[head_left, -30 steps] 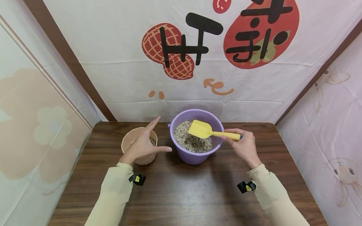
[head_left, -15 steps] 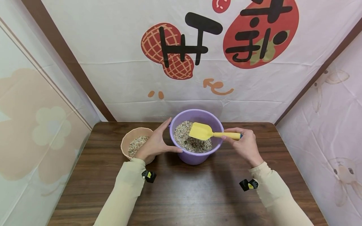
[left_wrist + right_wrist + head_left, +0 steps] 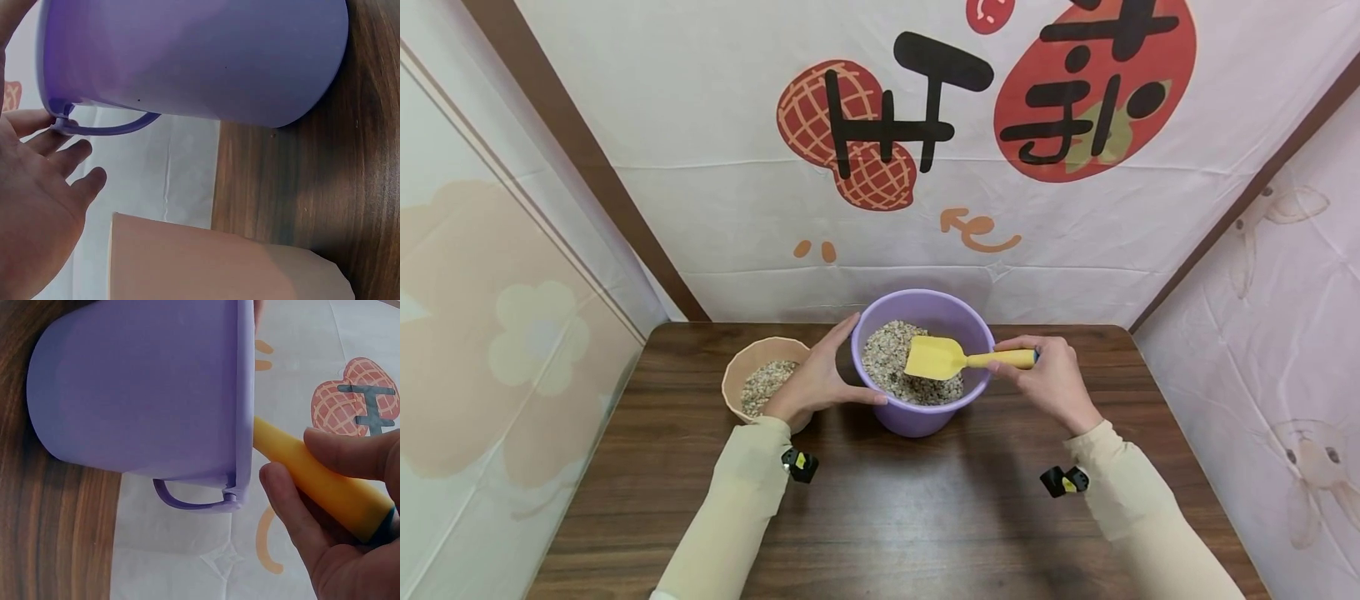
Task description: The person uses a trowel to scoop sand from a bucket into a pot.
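A purple bucket (image 3: 913, 422) stands on the table, partly filled with speckled grain-like bits (image 3: 887, 358). My right hand (image 3: 1051, 382) grips the handle of a yellow toy shovel (image 3: 936, 358), whose blade lies over the bits inside the bucket's rim. In the right wrist view, the thumb and a finger pinch the yellow grip (image 3: 312, 475). My left hand (image 3: 820, 379) spreads against the bucket's left side, thumb at the front. In the left wrist view, its fingers touch the rim beside the hinge of the bucket's carrying handle (image 3: 119, 129).
Left of the bucket stands a peach-coloured pot (image 3: 735, 375) with similar bits in it, partly hidden by my left hand and wrist. Both containers sit near the back of the brown wooden table (image 3: 895, 517). A printed white cloth (image 3: 730, 208) hangs behind.
My left hand has moved right, from above the peach pot to the bucket's rim. In my right hand, the shovel's blade has dipped slightly toward the bits.
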Motion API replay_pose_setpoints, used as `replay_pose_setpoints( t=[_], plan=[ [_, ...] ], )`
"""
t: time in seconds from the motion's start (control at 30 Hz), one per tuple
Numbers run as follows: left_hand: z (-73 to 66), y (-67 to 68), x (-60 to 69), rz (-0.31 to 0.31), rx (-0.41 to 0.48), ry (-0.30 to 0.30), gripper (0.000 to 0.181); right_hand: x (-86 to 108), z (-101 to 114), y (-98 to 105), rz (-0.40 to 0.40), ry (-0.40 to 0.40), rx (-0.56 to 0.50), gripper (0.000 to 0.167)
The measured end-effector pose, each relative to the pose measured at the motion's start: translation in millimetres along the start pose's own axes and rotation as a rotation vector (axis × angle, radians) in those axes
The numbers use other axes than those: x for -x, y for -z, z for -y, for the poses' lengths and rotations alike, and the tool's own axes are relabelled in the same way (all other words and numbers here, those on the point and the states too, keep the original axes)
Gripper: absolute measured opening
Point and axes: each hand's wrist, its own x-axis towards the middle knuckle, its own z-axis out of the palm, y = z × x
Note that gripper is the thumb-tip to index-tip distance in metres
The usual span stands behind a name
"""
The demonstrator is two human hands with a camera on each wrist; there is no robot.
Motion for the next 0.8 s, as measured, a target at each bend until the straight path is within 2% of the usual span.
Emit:
replay_pose_setpoints(
  t=[0.37,0.8],
  plan=[
    [0.0,0.8,-1.1,0.001,-0.022,-0.001,0.138,-7.5,8.5,2.5,0.068,0.011,0.119,0.019],
    [1.6,-0.8,-0.1,-0.002,-0.019,0.016,0.137,-14.4,17.3,-14.3,0.140,0.015,0.094,0.017]
  ],
)
